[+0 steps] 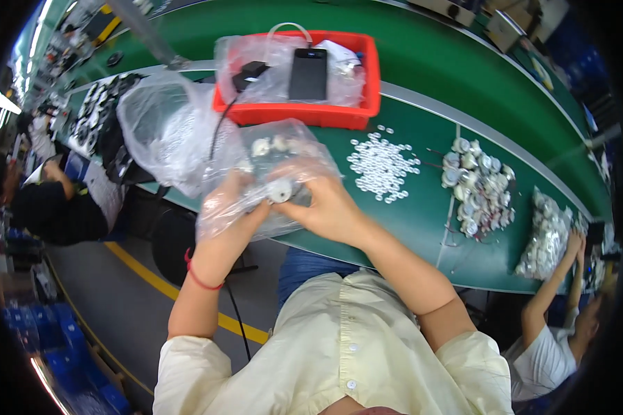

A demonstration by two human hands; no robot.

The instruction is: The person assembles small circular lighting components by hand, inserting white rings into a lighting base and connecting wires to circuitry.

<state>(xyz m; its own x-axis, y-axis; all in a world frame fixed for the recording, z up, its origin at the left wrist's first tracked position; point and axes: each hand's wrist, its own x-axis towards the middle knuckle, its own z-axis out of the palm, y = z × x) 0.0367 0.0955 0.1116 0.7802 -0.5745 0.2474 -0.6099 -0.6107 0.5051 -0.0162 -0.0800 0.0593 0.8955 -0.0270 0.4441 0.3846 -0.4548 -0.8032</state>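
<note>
In front of me, over the near edge of the green table, my left hand (237, 216) and my right hand (323, 203) meet at a small round white part (280, 190) with a dark spot at its centre. Both hands pinch it between thumb and fingers. A clear plastic bag (218, 200) drapes over my left hand and wrist and spreads behind my fingers. Several pale parts (279, 144) show inside this bag. The far fingertips of both hands are partly hidden by film and glare.
A red bin (372, 83) holds a black phone-like device (307, 75) with a cable. Left of it sits a bag of white bits (176, 142). To the right lie white rings (383, 168), a heap of wired round parts (479, 183) and a filled bag (545, 235), near a co-worker's hands (576, 242).
</note>
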